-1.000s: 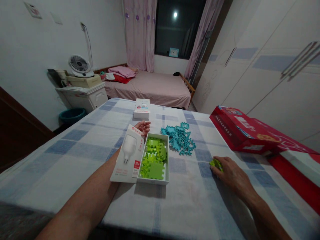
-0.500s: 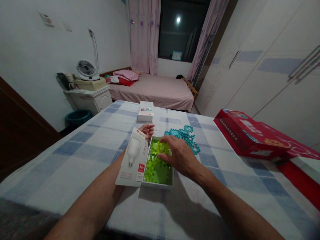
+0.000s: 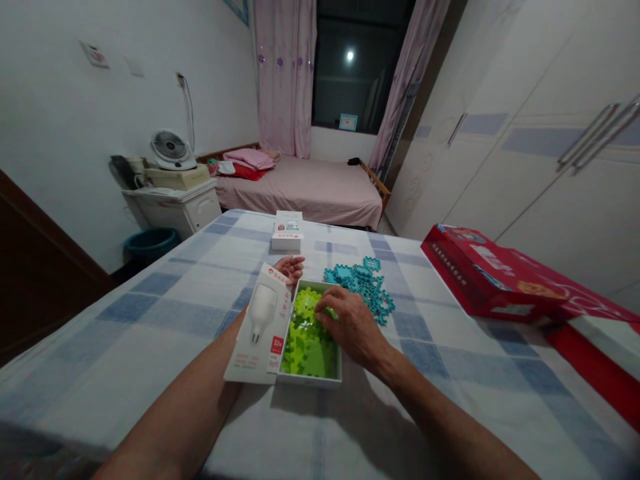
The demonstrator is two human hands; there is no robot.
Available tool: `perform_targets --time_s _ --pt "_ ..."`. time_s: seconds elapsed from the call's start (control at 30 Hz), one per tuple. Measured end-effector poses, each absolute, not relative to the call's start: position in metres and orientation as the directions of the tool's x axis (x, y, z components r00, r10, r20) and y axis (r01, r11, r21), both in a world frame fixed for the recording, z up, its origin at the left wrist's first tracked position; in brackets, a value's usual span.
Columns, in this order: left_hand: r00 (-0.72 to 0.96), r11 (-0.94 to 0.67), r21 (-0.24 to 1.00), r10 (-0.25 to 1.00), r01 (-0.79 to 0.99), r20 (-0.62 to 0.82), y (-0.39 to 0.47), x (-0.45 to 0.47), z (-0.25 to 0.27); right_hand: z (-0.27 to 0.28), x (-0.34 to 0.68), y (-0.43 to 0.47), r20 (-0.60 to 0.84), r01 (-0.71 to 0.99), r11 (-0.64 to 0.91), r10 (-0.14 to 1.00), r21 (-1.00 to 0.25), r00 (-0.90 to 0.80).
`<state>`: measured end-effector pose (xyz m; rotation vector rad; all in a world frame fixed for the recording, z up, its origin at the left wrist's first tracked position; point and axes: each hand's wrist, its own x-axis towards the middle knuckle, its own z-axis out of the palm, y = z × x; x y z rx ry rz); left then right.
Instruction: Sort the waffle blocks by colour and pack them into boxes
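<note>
Straight ahead, a tabletop (image 3: 165, 293) covered in a white and blue checked cloth holds a shallow white box (image 3: 310, 381), its long sides running away from the viewer. Inside the box lie many bright green puzzle-edged pieces (image 3: 305, 347), filling most of the floor. The lid (image 3: 257, 327) is attached at the left side and tilts outward; it is printed with a white light bulb and a red square reading 32.

The right hand (image 3: 353, 323) reaches in from the right, over the far right part of the box, thumb and fingers bent down at the green pieces; whether it is pinching 1 of them, I cannot tell. The left hand (image 3: 291, 268) rests beyond the lid, near the box's far left corner, palm up, fingers loosely curled and apart from the thumb, with nothing visible in it. The lid hides part of that forearm.

Just beyond the box, to the right, is a loose heap of teal puzzle-edged pieces (image 3: 363, 280). Farther back sits a closed white box (image 3: 287, 231). A large red box (image 3: 493, 273) lies at the right edge. Behind the tabletop are a pink-covered bed (image 3: 320, 190), a dark window (image 3: 350, 80) and a small white fan (image 3: 173, 148).
</note>
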<state>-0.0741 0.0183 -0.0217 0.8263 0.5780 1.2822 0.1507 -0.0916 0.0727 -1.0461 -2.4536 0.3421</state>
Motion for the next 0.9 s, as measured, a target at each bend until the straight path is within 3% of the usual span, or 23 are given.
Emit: perform_targets --time_s 0.13,0.27,0.4,0.6,0.73,0.9 --pt "0.21 0.153 0.774 0.977 -0.614 -0.027 0.023 -0.076 -0.025 0.07 0.149 -0.089 0.328 0.603 0.7 0.713 -0.383 -0.62" --pt "0.171 0.123 0.791 0.985 -0.6 -0.024 0.022 -0.074 -0.024 0.068 0.151 -0.086 0.356 0.582 0.705 0.708 -0.405 -0.61" --pt "0.122 0.066 0.805 0.993 -0.589 0.008 0.013 -0.069 -0.021 0.068 0.146 -0.083 0.275 0.607 0.682 0.726 -0.408 -0.631" --pt "0.028 0.015 0.819 1.0 -0.573 0.001 0.001 -0.066 -0.012 0.079 0.131 -0.078 0.187 0.766 0.596 0.803 -0.239 -0.566" --pt "-0.006 -0.007 0.82 1.0 -0.573 0.005 0.001 -0.065 -0.011 0.088 0.123 -0.079 0.128 0.76 0.633 0.774 -0.144 -0.62" --pt "-0.145 -0.172 0.794 0.984 -0.583 0.107 -0.001 -0.057 -0.022 0.095 0.119 -0.077 0.032 0.749 0.659 0.752 -0.073 -0.659"
